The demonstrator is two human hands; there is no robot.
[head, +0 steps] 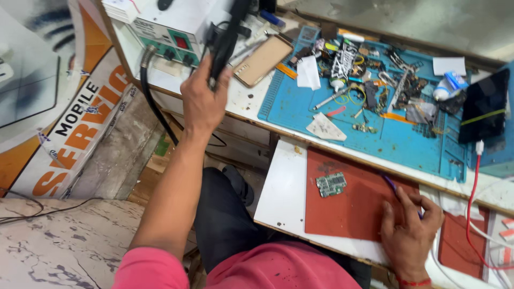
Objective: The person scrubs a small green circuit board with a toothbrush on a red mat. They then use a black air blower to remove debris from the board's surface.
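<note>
My left hand (202, 96) is raised at the bench's left end and grips a black hot-air handpiece (227, 32) beside a white rework station (171, 27); a black hose (152, 91) hangs from the station. My right hand (409, 227) rests on a red mat (348, 208) and holds a thin purple-handled tool (391, 184). A small green circuit board (331, 183) lies on the red mat, to the left of my right hand.
A blue work mat (385, 139) carries several small parts, tweezers and screws. A tan phone back cover (262, 60) lies near the station. A dark phone (484, 104) with a red cable (471, 214) sits at the right. My legs are under the pull-out shelf (281, 192).
</note>
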